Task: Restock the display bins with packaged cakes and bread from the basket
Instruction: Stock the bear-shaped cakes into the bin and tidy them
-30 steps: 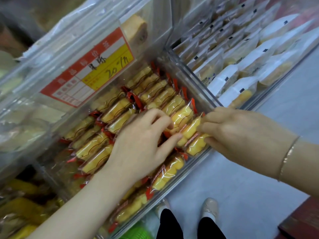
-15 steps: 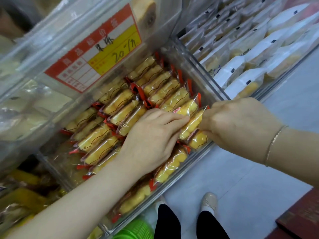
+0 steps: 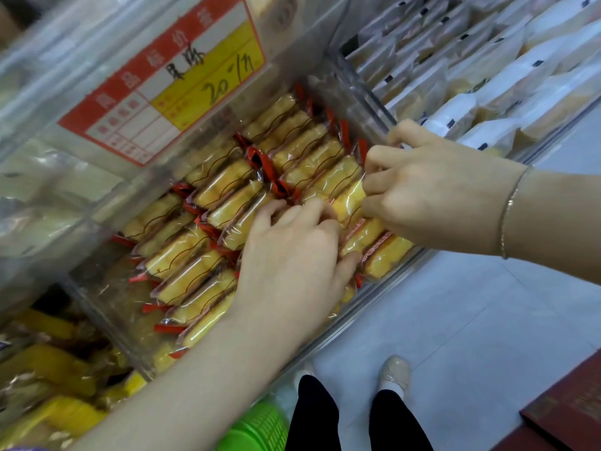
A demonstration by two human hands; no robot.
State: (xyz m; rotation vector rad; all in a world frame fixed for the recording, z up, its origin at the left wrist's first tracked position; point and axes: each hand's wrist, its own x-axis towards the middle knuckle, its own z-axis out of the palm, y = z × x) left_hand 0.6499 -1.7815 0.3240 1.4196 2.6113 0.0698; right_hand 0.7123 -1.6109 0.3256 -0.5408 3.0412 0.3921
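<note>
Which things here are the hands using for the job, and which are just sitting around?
For the job:
- left hand and right hand, both on the wrapped yellow cakes
- clear display bin holding them
- green basket by the feet

Just there:
- red and yellow price tag
- white-packaged cakes in the next bin
- dark red mat

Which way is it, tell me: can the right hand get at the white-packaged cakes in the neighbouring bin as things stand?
Probably yes. The right hand sits at the clear divider, the white-packaged cakes lie just beyond it, open from above. But its fingers are busy pinching a yellow cake packet.
</note>
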